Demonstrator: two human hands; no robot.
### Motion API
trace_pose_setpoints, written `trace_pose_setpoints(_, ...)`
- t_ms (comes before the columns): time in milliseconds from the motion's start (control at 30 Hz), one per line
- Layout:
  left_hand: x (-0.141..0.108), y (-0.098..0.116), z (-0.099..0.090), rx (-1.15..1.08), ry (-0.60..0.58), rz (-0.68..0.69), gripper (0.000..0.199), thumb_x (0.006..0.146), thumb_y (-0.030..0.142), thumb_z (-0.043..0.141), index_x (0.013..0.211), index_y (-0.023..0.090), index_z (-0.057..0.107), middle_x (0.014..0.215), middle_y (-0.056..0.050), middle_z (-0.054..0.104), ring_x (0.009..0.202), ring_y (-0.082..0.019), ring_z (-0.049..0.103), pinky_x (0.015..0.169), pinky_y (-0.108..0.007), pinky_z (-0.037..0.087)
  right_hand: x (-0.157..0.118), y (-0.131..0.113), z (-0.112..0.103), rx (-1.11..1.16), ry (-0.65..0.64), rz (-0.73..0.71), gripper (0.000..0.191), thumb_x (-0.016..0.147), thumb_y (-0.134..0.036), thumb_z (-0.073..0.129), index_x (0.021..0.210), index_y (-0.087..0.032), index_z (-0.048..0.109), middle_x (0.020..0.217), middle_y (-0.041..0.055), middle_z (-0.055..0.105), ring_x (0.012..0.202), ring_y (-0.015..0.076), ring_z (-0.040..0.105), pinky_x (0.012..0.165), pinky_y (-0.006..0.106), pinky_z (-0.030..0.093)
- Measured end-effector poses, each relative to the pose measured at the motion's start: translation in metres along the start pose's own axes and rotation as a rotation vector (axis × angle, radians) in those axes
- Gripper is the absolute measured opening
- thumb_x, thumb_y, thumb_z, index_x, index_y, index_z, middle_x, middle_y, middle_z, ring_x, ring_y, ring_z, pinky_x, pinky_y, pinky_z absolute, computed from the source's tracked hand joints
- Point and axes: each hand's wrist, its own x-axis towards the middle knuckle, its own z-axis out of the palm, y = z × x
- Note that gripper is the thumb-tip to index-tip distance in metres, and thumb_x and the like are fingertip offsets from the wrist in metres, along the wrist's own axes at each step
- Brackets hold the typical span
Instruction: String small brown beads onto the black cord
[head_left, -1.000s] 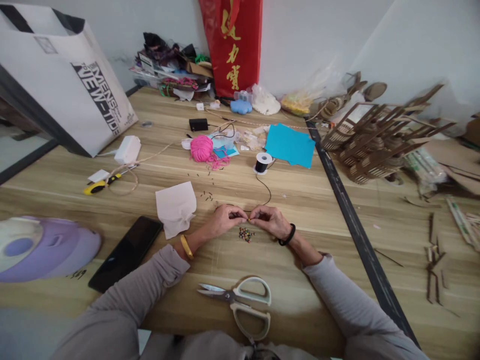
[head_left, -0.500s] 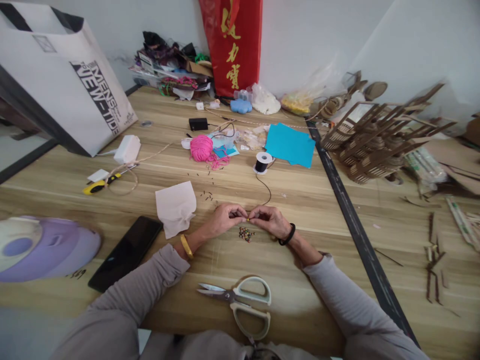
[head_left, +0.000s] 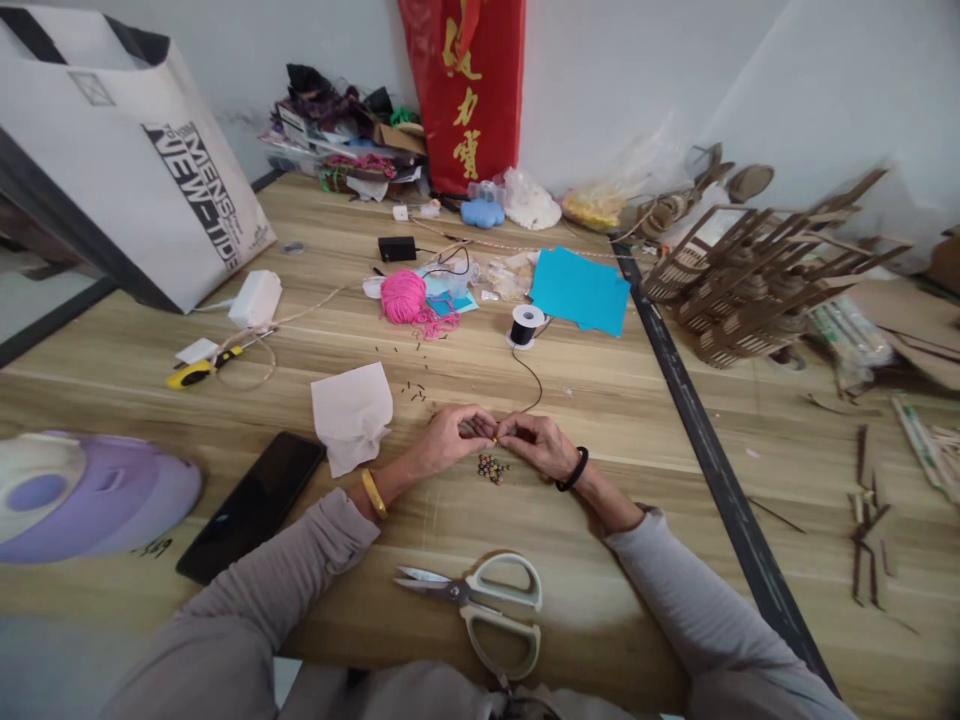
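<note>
yellow bead: a tiny yellow bead (head_left: 495, 440) sits right at the fingertips, in the narrow space where the two hands meet, just above the table (head_left: 600, 500).
right hand: the right hand (head_left: 541, 445) comes in from 3 o'clock of the bead, its thumb and index finger closed in a pinch on it; a black band circles the wrist.
left hand: the left hand (head_left: 457, 440) comes in from 9 o'clock, thumb and index tips beside the bead, the other fingers curled; whether these tips press on it, one cannot tell. a gold-coloured bangle rings the wrist.
black cord: the black cord (head_left: 539, 378) curves from the spool (head_left: 524, 326), between 12 and 1 o'clock, down to the right hand; its path between the fingers is too small to make out.
bead pile: the loose patterned beads (head_left: 493, 468) lie close below the fingertips, at 6 o'clock, apart from them.
scissors: the scissors (head_left: 469, 592) lie farther down at 6 o'clock, blades parted and pointing to 9.
left side: the crumpled white paper (head_left: 351, 410) lies between 9 and 10 o'clock, the black phone (head_left: 251, 508) between 8 and 9.
far side: the pink yarn (head_left: 403, 297) rests at 11 o'clock, the blue sheets (head_left: 581, 290) at 1.
</note>
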Motion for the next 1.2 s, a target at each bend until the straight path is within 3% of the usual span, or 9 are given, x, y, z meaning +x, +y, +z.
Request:
trace_pose_setpoints(200, -0.005, 0.012, 0.005, 0.153, 0.058, 0.069, 0.015, 0.071, 0.011, 0.068, 0.086, 0.013, 0.064, 0.079, -0.003, 0.068, 0.07, -0.012, 0.063, 0.064, -0.022, 0.051, 0.001, -0.002, -0.001, -0.027, 0.002, -0.113, 0.03, 0.088, -0.044, 0.057, 0.083, -0.015, 0.065, 0.08, 0.007, 0.065, 0.07, 0.0153, 0.056, 0.065, 0.027, 0.043)
trace_pose_setpoints(400, -0.007, 0.011, 0.003, 0.335, 0.066, 0.171, 0.017, 0.074, 0.009, 0.064, 0.09, 0.016, 0.063, 0.083, -0.004, 0.069, 0.076, -0.014, 0.064, 0.072, -0.026, 0.051, 0.001, -0.005, -0.002, -0.03, 0.002, -0.075, 0.03, 0.088, -0.044, 0.056, 0.082, -0.015, 0.062, 0.075, 0.0044, 0.063, 0.061, 0.0125, 0.051, 0.058, 0.025, 0.04)
trace_pose_setpoints(500, -0.007, 0.008, -0.004, 0.487, 0.087, 0.248, 0.019, 0.075, 0.005, 0.062, 0.09, 0.017, 0.064, 0.084, -0.004, 0.069, 0.084, -0.017, 0.063, 0.083, -0.031, 0.049, 0.001, -0.005, -0.002, -0.03, 0.002, -0.043, 0.029, 0.088, -0.043, 0.056, 0.081, -0.015, 0.06, 0.069, 0.0019, 0.059, 0.057, 0.0112, 0.047, 0.055, 0.023, 0.037)
trace_pose_setpoints(667, -0.009, 0.002, -0.021, 0.592, 0.096, 0.285, 0.022, 0.074, 0.003, 0.058, 0.091, 0.016, 0.065, 0.085, -0.005, 0.069, 0.091, -0.02, 0.06, 0.084, -0.033, 0.048, 0.001, -0.005, -0.002, -0.028, -0.002, -0.018, 0.028, 0.087, -0.042, 0.057, 0.081, -0.015, 0.059, 0.069, 0.0015, 0.058, 0.057, 0.0106, 0.046, 0.054, 0.022, 0.036)
trace_pose_setpoints(1200, -0.02, -0.01, -0.064, 0.678, 0.12, 0.287, 0.025, 0.075, 0.006, 0.055, 0.095, 0.017, 0.067, 0.084, -0.005, 0.069, 0.095, -0.02, 0.059, 0.084, -0.032, 0.048, 0.001, -0.005, -0.003, -0.007, 0.017, -0.008, 0.025, 0.085, -0.04, 0.058, 0.08, -0.015, 0.059, 0.069, 0.0004, 0.057, 0.059, 0.0104, 0.046, 0.055, 0.022, 0.037)
